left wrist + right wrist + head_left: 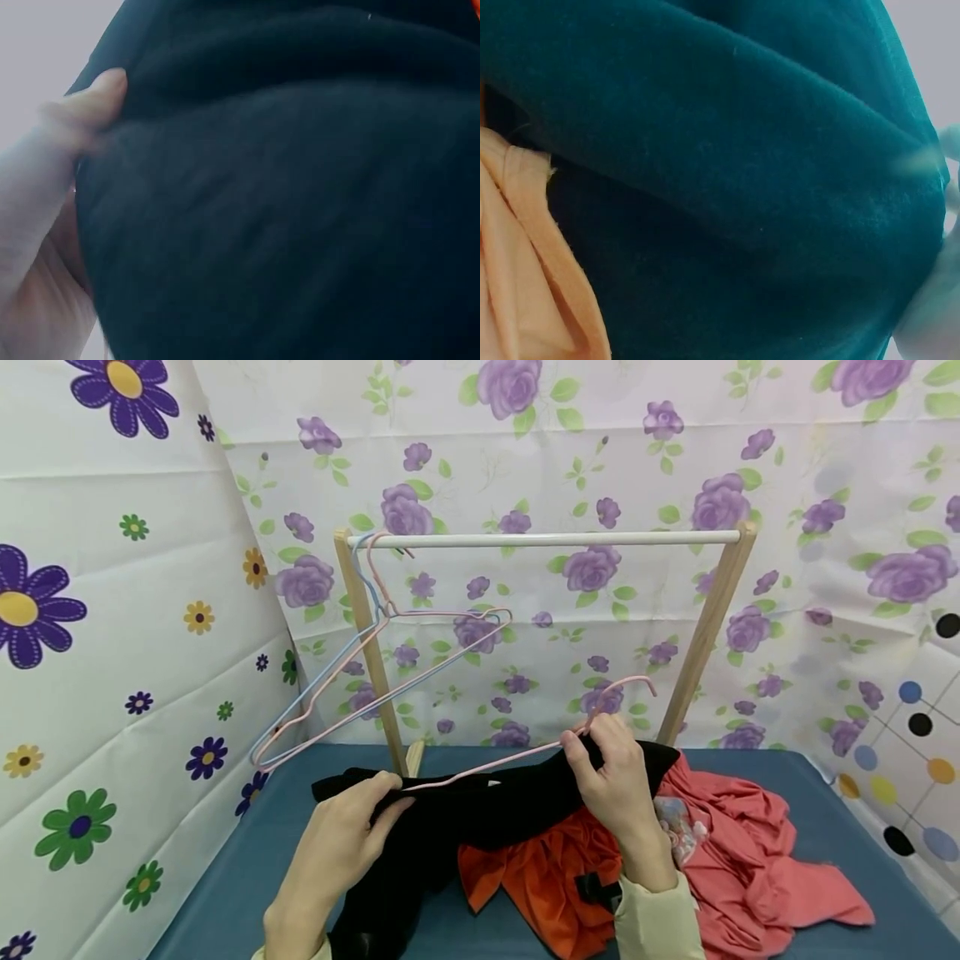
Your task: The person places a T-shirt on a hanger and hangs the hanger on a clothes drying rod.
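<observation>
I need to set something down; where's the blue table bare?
Bare: left strip of the blue table, between left flowered sheet and black garment, and its back right corner, behind pink garment. Crowded: front middle and right, under that and the orange garment.

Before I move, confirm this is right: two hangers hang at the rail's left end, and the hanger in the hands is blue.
Wrong colour: the head view shows the hanger in the hands is pink. The two hangers do hang at the left end of the rail.

Left fingers [384, 782], right fingers [617, 739], both curled
</observation>
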